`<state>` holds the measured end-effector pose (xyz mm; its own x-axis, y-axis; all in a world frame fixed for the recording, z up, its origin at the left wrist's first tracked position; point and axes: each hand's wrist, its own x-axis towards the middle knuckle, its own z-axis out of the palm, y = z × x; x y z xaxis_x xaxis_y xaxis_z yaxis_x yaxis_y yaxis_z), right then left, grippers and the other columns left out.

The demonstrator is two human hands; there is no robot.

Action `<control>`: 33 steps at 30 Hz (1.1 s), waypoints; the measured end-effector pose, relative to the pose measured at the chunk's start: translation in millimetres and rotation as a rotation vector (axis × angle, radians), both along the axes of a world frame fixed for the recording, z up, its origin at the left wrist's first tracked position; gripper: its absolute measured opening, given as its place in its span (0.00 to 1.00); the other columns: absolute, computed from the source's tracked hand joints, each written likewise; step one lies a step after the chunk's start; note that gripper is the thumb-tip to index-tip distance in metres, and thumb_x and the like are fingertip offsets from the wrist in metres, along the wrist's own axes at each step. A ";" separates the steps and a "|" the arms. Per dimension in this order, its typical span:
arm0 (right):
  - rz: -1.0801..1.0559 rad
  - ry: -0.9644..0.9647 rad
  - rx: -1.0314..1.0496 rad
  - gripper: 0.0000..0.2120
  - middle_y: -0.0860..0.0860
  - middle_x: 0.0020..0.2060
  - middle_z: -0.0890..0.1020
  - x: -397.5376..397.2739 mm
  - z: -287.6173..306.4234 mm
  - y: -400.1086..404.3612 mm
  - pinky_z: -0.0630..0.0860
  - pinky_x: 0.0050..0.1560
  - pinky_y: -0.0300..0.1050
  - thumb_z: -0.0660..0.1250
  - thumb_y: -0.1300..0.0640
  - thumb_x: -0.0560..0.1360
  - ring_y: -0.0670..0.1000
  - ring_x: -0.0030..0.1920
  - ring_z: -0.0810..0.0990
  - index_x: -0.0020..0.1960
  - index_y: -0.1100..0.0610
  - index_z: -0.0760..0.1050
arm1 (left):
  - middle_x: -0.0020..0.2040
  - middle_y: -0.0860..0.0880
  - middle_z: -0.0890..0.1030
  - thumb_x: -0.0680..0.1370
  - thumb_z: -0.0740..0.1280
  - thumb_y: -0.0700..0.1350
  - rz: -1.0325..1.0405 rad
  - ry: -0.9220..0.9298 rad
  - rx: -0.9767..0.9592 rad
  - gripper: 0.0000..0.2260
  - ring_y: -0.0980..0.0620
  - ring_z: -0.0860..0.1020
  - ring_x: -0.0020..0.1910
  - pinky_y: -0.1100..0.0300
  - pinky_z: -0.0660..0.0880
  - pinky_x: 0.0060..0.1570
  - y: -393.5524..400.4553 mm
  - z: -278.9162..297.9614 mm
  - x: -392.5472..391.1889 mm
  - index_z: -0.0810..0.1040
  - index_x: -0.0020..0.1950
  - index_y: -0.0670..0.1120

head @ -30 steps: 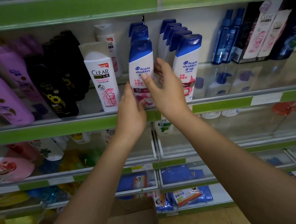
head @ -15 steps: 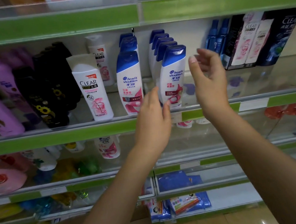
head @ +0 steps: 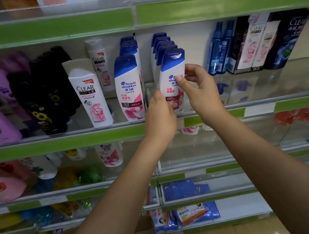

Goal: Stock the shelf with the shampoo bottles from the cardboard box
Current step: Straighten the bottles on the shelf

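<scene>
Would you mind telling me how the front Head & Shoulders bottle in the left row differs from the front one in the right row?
The left-row front bottle stands free, touched by neither hand; the right-row front bottle is gripped by the right hand at its upper side and by the left hand lower down. The left-row front bottle's label is in full view; the right-row front bottle's is partly covered by fingers. Both are white with blue caps and pink artwork.

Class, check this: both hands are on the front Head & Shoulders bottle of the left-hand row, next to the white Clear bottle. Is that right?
Not quite. The head view shows the left hand and right hand on the front Head & Shoulders bottle of the right-hand row. The left-hand row's front bottle, beside the white Clear bottle, stands untouched.
</scene>
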<state>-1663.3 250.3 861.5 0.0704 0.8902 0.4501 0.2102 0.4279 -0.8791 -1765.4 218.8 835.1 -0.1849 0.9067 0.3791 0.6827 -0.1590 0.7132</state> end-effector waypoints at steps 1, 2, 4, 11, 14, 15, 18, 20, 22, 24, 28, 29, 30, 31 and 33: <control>-0.006 -0.005 -0.002 0.14 0.48 0.57 0.80 -1.0 -0.4 0.6 0.76 0.50 0.32 0.66 0.56 0.79 0.45 0.57 0.78 0.64 0.56 0.73 | 0.56 0.46 0.77 0.79 0.62 0.39 0.001 0.000 -0.002 0.14 0.48 0.76 0.54 0.52 0.76 0.55 -0.5 0.5 -0.2 0.68 0.64 0.43; -0.010 -0.005 -0.001 0.14 0.48 0.57 0.80 -2.1 -0.8 0.9 0.76 0.51 0.32 0.66 0.57 0.79 0.46 0.58 0.78 0.64 0.57 0.73 | 0.56 0.45 0.77 0.79 0.62 0.39 0.002 0.000 -0.004 0.14 0.48 0.76 0.54 0.52 0.76 0.55 -1.0 1.3 -0.5 0.68 0.64 0.43; -0.020 -0.004 0.002 0.14 0.49 0.57 0.80 -4.2 -1.2 1.2 0.77 0.53 0.35 0.66 0.57 0.79 0.46 0.58 0.78 0.64 0.57 0.73 | 0.56 0.45 0.76 0.79 0.61 0.39 0.006 0.005 -0.014 0.14 0.47 0.76 0.54 0.50 0.76 0.55 -0.8 3.0 -1.2 0.69 0.64 0.42; -0.050 0.011 0.008 0.14 0.48 0.56 0.80 -8.7 -3.6 -1.1 0.76 0.47 0.29 0.66 0.56 0.79 0.45 0.57 0.77 0.64 0.57 0.73 | 0.56 0.42 0.76 0.78 0.61 0.38 0.010 0.034 -0.032 0.13 0.45 0.76 0.54 0.50 0.76 0.54 -0.4 7.4 -2.6 0.69 0.63 0.40; -0.050 -0.006 -0.004 0.17 0.49 0.58 0.79 -7.9 -2.4 -4.6 0.76 0.49 0.29 0.67 0.55 0.78 0.45 0.58 0.77 0.65 0.57 0.72 | 0.57 0.44 0.76 0.78 0.62 0.38 -0.014 0.018 -0.022 0.15 0.46 0.76 0.55 0.52 0.75 0.54 -4.1 6.3 -5.1 0.68 0.64 0.41; -0.058 0.004 -0.007 0.18 0.49 0.58 0.79 -7.7 -2.0 -6.2 0.76 0.50 0.29 0.68 0.55 0.78 0.45 0.58 0.77 0.66 0.57 0.71 | 0.58 0.45 0.76 0.78 0.62 0.39 -0.019 0.005 -0.010 0.15 0.47 0.76 0.57 0.56 0.75 0.54 -8.3 6.2 -7.1 0.68 0.65 0.42; -0.121 0.049 0.037 0.19 0.49 0.56 0.78 -6.6 1.5 -15.5 0.76 0.55 0.35 0.70 0.54 0.76 0.44 0.57 0.77 0.65 0.56 0.71 | 0.61 0.50 0.75 0.80 0.61 0.42 0.015 -0.062 0.072 0.15 0.55 0.74 0.58 0.67 0.68 0.52 -33.0 6.3 -19.5 0.68 0.67 0.45; -0.161 0.078 0.105 0.17 0.50 0.54 0.78 -9.1 8.3 -25.8 0.77 0.56 0.38 0.70 0.54 0.76 0.44 0.55 0.77 0.62 0.56 0.73 | 0.61 0.52 0.75 0.81 0.60 0.44 0.096 -0.103 0.140 0.15 0.58 0.73 0.56 0.73 0.67 0.50 -50.4 5.0 -35.3 0.69 0.68 0.46; -0.149 0.097 0.174 0.13 0.50 0.52 0.79 -21.3 18.2 -36.7 0.77 0.55 0.39 0.69 0.56 0.77 0.43 0.53 0.78 0.59 0.57 0.74 | 0.61 0.54 0.74 0.81 0.60 0.46 0.171 -0.117 0.155 0.16 0.62 0.70 0.54 0.78 0.64 0.45 -59.1 0.8 -54.2 0.68 0.69 0.48; -0.103 0.098 0.236 0.10 0.49 0.49 0.79 -41.7 27.6 -43.6 0.78 0.54 0.40 0.68 0.60 0.77 0.43 0.52 0.79 0.58 0.59 0.74 | 0.63 0.53 0.74 0.80 0.61 0.46 0.224 -0.105 0.143 0.17 0.62 0.69 0.55 0.76 0.64 0.48 -59.4 -2.7 -70.8 0.67 0.69 0.47; 0.002 0.002 0.216 0.18 0.50 0.57 0.79 -84.6 36.8 -39.7 0.76 0.61 0.45 0.69 0.58 0.76 0.46 0.58 0.77 0.64 0.60 0.72 | 0.68 0.46 0.71 0.80 0.62 0.47 0.245 -0.070 0.061 0.22 0.50 0.71 0.66 0.58 0.69 0.63 -49.7 -2.5 -85.5 0.62 0.73 0.43; 0.022 -0.037 0.178 0.21 0.51 0.61 0.78 -91.5 36.7 -36.6 0.75 0.64 0.44 0.69 0.57 0.77 0.47 0.61 0.76 0.67 0.59 0.71 | 0.66 0.46 0.73 0.80 0.62 0.46 0.235 -0.055 0.048 0.22 0.48 0.72 0.65 0.57 0.69 0.63 -45.7 -2.3 -86.1 0.63 0.72 0.42; 0.033 -0.071 0.146 0.23 0.51 0.64 0.76 -96.3 35.7 -33.3 0.73 0.66 0.45 0.69 0.56 0.77 0.47 0.64 0.75 0.70 0.59 0.69 | 0.62 0.45 0.75 0.80 0.62 0.45 0.218 -0.044 0.042 0.20 0.48 0.74 0.61 0.57 0.72 0.59 -41.4 -2.5 -86.6 0.65 0.70 0.43; 0.037 -0.099 0.124 0.24 0.51 0.66 0.75 -99.9 34.1 -29.8 0.72 0.67 0.46 0.68 0.56 0.77 0.48 0.65 0.74 0.71 0.59 0.67 | 0.59 0.45 0.76 0.79 0.63 0.44 0.203 -0.038 0.037 0.16 0.48 0.75 0.58 0.59 0.73 0.55 -37.3 -2.6 -86.8 0.67 0.66 0.43; 0.036 -0.123 0.088 0.26 0.51 0.67 0.74 -103.0 30.1 -25.0 0.71 0.68 0.47 0.68 0.56 0.78 0.48 0.67 0.72 0.73 0.57 0.66 | 0.55 0.45 0.78 0.79 0.63 0.42 0.182 -0.026 0.013 0.11 0.47 0.77 0.55 0.62 0.71 0.47 -29.9 -3.0 -88.3 0.68 0.60 0.43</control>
<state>-1766.3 225.3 891.6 -0.0213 0.8477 0.5301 0.2966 0.5117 -0.8063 -1853.7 189.0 832.1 -0.3553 0.8527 0.3830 0.6821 -0.0436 0.7299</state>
